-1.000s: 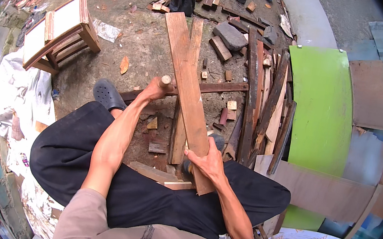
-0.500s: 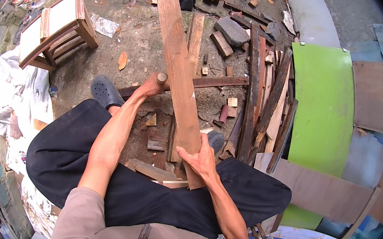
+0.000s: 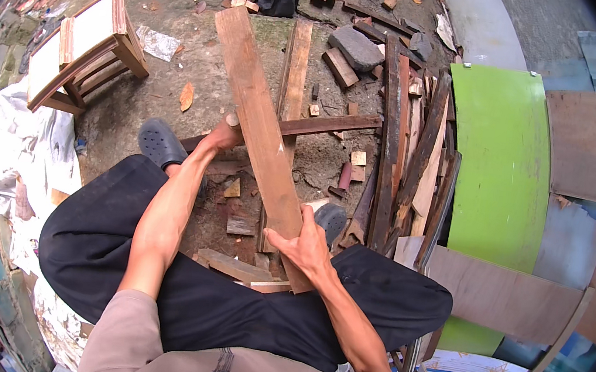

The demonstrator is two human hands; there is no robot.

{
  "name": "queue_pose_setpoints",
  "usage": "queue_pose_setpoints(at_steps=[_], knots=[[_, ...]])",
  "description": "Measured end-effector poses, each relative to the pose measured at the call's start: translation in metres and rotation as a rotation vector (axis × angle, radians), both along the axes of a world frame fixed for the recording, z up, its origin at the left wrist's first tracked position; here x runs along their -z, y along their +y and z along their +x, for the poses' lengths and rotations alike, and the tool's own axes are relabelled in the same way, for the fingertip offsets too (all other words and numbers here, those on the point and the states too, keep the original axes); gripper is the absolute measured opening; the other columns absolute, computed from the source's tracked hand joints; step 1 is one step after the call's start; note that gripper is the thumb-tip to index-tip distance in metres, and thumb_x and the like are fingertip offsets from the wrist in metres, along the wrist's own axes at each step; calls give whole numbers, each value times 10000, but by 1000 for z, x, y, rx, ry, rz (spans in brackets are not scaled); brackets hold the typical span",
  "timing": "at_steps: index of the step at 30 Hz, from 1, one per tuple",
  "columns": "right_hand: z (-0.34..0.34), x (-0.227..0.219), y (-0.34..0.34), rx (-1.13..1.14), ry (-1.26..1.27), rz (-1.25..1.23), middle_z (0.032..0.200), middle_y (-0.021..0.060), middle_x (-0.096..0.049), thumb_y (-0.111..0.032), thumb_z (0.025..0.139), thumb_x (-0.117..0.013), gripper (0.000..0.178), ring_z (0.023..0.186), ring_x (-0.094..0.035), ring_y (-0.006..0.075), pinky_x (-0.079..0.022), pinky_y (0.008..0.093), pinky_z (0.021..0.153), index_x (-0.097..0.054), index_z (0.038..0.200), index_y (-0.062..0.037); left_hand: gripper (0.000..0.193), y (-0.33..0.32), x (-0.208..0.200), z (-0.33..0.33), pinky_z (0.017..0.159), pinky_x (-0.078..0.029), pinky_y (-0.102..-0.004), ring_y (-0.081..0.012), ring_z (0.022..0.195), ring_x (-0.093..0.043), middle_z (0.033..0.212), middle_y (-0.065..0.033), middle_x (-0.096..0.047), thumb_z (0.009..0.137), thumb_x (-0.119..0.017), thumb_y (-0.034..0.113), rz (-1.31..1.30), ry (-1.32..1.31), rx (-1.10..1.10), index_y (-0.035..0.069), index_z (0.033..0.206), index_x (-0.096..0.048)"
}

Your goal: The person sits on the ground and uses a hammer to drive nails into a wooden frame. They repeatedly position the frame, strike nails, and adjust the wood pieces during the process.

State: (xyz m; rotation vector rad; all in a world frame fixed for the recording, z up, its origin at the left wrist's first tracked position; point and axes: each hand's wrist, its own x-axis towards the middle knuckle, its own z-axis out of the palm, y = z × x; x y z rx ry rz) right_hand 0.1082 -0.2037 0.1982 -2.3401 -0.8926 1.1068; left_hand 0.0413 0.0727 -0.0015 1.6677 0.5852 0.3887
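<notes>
A long brown wooden plank (image 3: 264, 126) slants up and away from my lap, its far end leaning left. My right hand (image 3: 308, 245) is closed around its near end, thumb across the top face. To the left of the plank's middle, my left hand (image 3: 221, 136) is closed on a round wooden handle (image 3: 232, 119); only the handle's blunt end shows, and the rest is hidden by the hand and the plank. Beneath the plank, a dark wooden bar (image 3: 331, 125) lies crosswise over a lighter long board (image 3: 294, 74) on the ground.
A small wooden stool with a pale top (image 3: 94, 31) stands at the left, by white sheeting (image 3: 17, 137). Dark wood strips (image 3: 388, 145) are stacked at the right, beside a green panel (image 3: 501, 166). A grey stone (image 3: 356, 48) and several wood offcuts lie ahead.
The plank's far end has swung to the left. My left hand has shifted slightly left with the handle, and my right hand keeps its grip on the near end.
</notes>
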Motion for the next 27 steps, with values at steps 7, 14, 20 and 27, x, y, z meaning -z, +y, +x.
queue_pose_setpoints(at_steps=[7,14,20,27], knots=[[42,-4,1,349,95,237,1044,191,-682,-410,786,-804,693,930,-676,245,-543,354,819,-504,1218,41,257,4,-18,0,573,-333,-294,-69,638,-390,649,59,-439,850,-694,185,-103,229,-10,81,707,-507],[-2,-5,17,230,143,237,1096,255,-665,-411,767,-801,745,1000,-674,322,-545,400,851,-455,1261,25,194,16,6,-5,667,-470,-315,-108,721,-526,766,-13,-601,816,-726,192,-141,215,-5,28,876,-642],[-21,-1,18,-96,171,-3,990,302,-683,-480,721,-838,803,956,-694,400,-553,418,846,-475,1229,25,140,27,48,-112,835,-565,-384,-240,830,-640,893,-100,-673,884,-645,121,-986,-248,-648,18,978,-652],[5,12,15,167,108,57,1014,276,-690,-487,740,-823,807,929,-703,348,-555,399,804,-481,1241,46,305,33,15,-117,930,-492,-390,-141,616,-494,585,2,-428,865,-643,98,-903,-458,-695,135,633,-449]])
